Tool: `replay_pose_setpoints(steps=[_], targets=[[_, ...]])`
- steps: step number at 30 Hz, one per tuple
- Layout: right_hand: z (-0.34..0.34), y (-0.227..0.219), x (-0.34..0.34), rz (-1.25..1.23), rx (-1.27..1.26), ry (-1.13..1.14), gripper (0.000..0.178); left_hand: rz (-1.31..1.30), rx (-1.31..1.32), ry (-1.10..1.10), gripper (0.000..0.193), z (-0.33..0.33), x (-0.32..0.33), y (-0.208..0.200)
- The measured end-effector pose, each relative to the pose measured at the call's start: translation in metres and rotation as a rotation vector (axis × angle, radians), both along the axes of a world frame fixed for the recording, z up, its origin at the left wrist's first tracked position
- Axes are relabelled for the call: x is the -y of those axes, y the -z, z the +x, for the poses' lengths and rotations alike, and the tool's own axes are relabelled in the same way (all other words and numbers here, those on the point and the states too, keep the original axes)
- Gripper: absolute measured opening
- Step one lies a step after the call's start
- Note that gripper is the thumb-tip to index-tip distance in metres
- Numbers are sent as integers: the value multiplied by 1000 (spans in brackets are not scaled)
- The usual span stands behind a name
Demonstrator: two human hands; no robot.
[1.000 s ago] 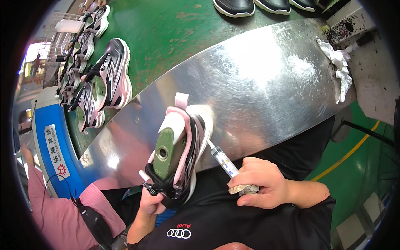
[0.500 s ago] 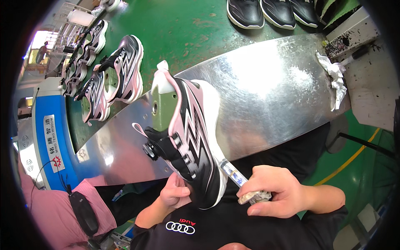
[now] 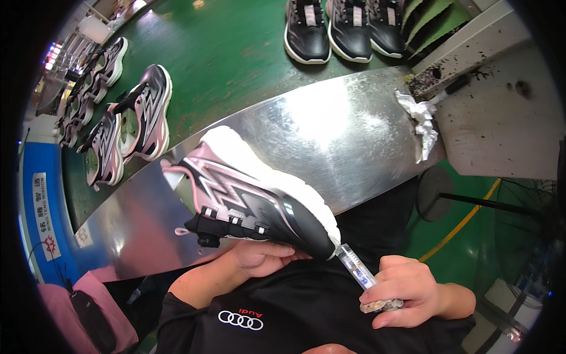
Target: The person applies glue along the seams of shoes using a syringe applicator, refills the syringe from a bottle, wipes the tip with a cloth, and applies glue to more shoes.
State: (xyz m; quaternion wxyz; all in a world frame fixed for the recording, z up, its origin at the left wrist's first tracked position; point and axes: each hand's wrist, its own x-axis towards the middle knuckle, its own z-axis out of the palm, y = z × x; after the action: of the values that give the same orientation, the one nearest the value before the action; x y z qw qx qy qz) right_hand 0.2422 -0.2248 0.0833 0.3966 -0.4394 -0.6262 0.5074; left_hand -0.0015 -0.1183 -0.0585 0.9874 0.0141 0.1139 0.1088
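My left hand (image 3: 262,258) grips a black and pink sneaker (image 3: 259,194) with a white sole from below, holding it on its side over the steel bench edge (image 3: 354,135), toe toward me. My right hand (image 3: 401,290) holds a clear syringe (image 3: 355,266) and a crumpled rag (image 3: 380,305). The syringe tip touches the sneaker's toe where the sole meets the upper.
Several matching pink and black sneakers (image 3: 138,115) stand in a row on the green conveyor belt (image 3: 236,53) at left. Three black shoes (image 3: 348,26) sit at the top. A white crumpled cloth (image 3: 421,121) lies by a stained white table (image 3: 501,112). A fan stand (image 3: 439,197) is below.
The sneaker has been turned from upright with its opening facing me to lying on its side, toe toward me. My right hand brought the syringe tip to the toe.
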Motion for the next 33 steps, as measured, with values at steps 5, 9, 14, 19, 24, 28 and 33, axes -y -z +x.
replay_pose_setpoints(steps=[5, 9, 14, 19, 24, 28, 33], targets=[[2, 4, 9, 138, 91, 41, 35, -17, -73, -43, 68, 27, -12, -14], [2, 6, 12, 185, 158, 67, 34, -48, -55, -67, 68, 37, -16, -12], [2, 9, 15, 273, 236, 126, 34, -59, -37, -88, 68, 45, -16, -8], [-3, 11, 12, 317, 334, 144, 33, -44, -41, -108, 68, 50, -17, -8], [-9, 12, 9, 401, 476, 142, 32, -24, -46, -157, 66, 57, -19, -17], [-15, 20, 9, 475, 573, 151, 32, -18, -18, -173, 49, 55, -18, -15], [-20, 29, 7, 568, 648, 171, 30, 3, 44, -155, 36, 52, -16, -10]])
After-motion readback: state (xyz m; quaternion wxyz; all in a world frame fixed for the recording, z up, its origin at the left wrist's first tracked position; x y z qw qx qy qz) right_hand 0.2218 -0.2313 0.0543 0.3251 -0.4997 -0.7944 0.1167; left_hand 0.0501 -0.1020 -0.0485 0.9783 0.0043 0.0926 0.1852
